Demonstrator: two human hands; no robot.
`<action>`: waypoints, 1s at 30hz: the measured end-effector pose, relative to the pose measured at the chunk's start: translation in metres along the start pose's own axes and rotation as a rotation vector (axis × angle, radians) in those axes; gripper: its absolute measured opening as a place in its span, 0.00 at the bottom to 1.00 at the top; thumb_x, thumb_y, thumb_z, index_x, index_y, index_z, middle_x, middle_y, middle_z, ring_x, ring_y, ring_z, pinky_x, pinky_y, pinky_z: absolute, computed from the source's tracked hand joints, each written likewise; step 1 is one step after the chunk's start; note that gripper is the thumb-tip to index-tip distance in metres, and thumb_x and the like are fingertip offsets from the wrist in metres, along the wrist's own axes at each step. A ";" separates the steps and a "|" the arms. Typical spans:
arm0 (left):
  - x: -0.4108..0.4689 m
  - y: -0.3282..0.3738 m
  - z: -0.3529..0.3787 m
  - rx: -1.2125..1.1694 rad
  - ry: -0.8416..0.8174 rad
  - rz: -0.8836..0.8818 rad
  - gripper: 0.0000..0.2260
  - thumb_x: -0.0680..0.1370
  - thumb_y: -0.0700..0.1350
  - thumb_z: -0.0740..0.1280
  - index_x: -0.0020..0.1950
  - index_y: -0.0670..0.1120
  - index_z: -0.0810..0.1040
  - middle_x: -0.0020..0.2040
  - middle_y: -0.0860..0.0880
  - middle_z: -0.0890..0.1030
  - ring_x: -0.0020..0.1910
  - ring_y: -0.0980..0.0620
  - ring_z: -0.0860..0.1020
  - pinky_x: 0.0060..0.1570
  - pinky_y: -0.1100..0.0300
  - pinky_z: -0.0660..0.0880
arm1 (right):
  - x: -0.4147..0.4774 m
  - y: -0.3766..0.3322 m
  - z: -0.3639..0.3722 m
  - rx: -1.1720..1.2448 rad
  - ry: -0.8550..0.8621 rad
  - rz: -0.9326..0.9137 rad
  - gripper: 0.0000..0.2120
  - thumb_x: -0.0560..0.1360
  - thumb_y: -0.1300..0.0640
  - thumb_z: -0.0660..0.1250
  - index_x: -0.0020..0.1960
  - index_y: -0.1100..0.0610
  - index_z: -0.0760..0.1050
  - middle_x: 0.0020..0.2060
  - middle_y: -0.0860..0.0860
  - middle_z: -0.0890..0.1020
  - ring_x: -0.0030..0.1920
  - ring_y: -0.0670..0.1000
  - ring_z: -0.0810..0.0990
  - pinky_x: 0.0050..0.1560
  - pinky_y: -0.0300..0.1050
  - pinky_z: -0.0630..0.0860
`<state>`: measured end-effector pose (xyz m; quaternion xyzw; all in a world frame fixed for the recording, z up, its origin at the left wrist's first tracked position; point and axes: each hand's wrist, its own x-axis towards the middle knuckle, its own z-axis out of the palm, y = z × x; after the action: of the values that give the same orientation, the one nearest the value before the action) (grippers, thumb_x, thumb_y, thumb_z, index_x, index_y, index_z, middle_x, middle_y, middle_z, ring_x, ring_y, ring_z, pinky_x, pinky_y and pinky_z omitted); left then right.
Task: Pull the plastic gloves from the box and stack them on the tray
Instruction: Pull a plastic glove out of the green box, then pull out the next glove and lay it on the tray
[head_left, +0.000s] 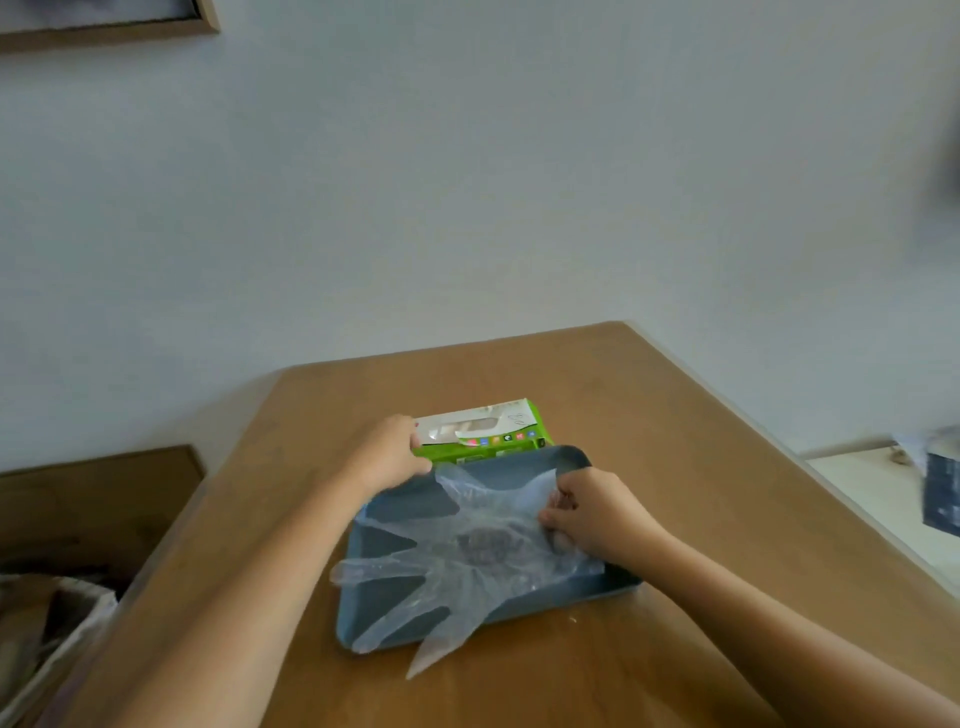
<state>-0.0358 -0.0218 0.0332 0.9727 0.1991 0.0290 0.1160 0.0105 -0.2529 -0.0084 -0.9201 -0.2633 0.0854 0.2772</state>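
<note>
While the left hand (389, 457) wraps its fingers round the left end of the green-and-white box (488, 434), which sits on the wooden bench (675, 415) right against the far rim of the blue tray (395, 512), the right hand (597, 514) pinches the cuff end of the clear plastic gloves (457, 561) between thumb and curled fingers over the tray's right side. Those gloves lie spread flat across the tray, their tips pointing left and toward the person, with some tips hanging past the left and near rims onto the bench.
</note>
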 end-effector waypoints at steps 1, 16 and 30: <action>-0.010 0.009 0.002 0.000 0.170 0.028 0.08 0.76 0.46 0.69 0.53 0.46 0.77 0.52 0.51 0.79 0.50 0.52 0.77 0.49 0.57 0.74 | 0.001 0.001 0.000 -0.003 0.014 -0.001 0.12 0.75 0.55 0.66 0.35 0.55 0.69 0.31 0.46 0.73 0.35 0.49 0.72 0.29 0.39 0.64; -0.076 0.024 0.073 0.145 -0.284 0.324 0.34 0.79 0.66 0.47 0.78 0.52 0.36 0.77 0.54 0.34 0.75 0.55 0.33 0.75 0.48 0.37 | -0.009 -0.011 -0.014 -0.362 -0.106 -0.558 0.31 0.75 0.40 0.62 0.75 0.47 0.59 0.74 0.45 0.62 0.74 0.45 0.58 0.74 0.42 0.48; -0.074 -0.011 0.015 0.059 -0.450 0.150 0.45 0.70 0.69 0.64 0.79 0.52 0.47 0.79 0.54 0.47 0.78 0.53 0.51 0.74 0.56 0.53 | 0.010 0.002 -0.047 -0.522 -0.512 -0.327 0.40 0.69 0.37 0.69 0.76 0.44 0.56 0.75 0.45 0.60 0.74 0.51 0.61 0.72 0.51 0.59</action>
<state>-0.1064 -0.0440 0.0155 0.9697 0.0959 -0.1858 0.1267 0.0342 -0.2708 0.0296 -0.8545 -0.4796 0.1970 -0.0308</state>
